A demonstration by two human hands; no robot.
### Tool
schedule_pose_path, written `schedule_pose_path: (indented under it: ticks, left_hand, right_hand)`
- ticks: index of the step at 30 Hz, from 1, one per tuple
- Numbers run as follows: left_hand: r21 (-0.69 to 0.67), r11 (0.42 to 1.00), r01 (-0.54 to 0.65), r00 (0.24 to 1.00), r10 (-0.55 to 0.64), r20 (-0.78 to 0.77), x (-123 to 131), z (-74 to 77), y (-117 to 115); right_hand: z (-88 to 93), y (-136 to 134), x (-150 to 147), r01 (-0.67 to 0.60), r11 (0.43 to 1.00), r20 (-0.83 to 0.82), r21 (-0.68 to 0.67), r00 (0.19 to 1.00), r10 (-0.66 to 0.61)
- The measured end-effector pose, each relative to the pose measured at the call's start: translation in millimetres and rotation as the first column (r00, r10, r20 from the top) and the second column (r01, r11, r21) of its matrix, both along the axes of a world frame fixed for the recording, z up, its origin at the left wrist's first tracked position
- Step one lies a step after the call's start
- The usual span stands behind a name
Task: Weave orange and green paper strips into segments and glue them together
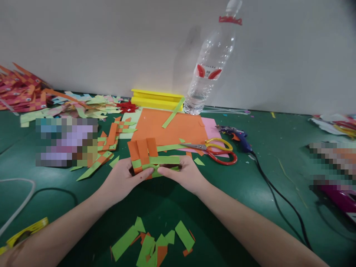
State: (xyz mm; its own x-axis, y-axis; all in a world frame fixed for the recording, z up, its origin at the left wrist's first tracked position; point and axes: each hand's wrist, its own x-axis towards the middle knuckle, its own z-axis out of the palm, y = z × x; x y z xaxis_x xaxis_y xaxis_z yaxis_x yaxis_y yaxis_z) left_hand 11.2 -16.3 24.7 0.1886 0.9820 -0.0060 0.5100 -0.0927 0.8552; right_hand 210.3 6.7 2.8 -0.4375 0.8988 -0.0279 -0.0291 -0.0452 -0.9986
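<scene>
Green table [278, 148] spreading beneath work. Orange sheet [169, 128] lying flat beyond hands. Left hand [119, 180] gripping left, woven end of orange-and-green paper weave [146, 157]; right hand [189, 174] gripping right side, some fingers hiding behind paper. Weave sitting directly between hands, on near side of sheet. Green strips [167, 160] running left to right, reaching right hand, which is lying nearer their loose ends; orange strips [152, 148] pointing away from person. Thumb tips [149, 171] nearly meeting at lower front.
</scene>
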Motion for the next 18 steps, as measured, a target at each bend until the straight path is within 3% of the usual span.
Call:
schedule_pose_path:
  ticks: [9,18]
  left_hand:
    - [-0.061,0.994,0.093,0.996,-0.094,-0.011,-2.1,-2.4,2.1]
    - [-0.031,0.995,0.095,0.992,-0.098,-0.081,1.4,-3.2,-0.3]
  right_hand:
    - [8.3,2.2,3.2,-0.018,0.998,0.071,-0.061,0.997,0.022]
    - [10.3,-0.5,3.6,-0.026,0.999,0.275,0.047,0.961,0.012]
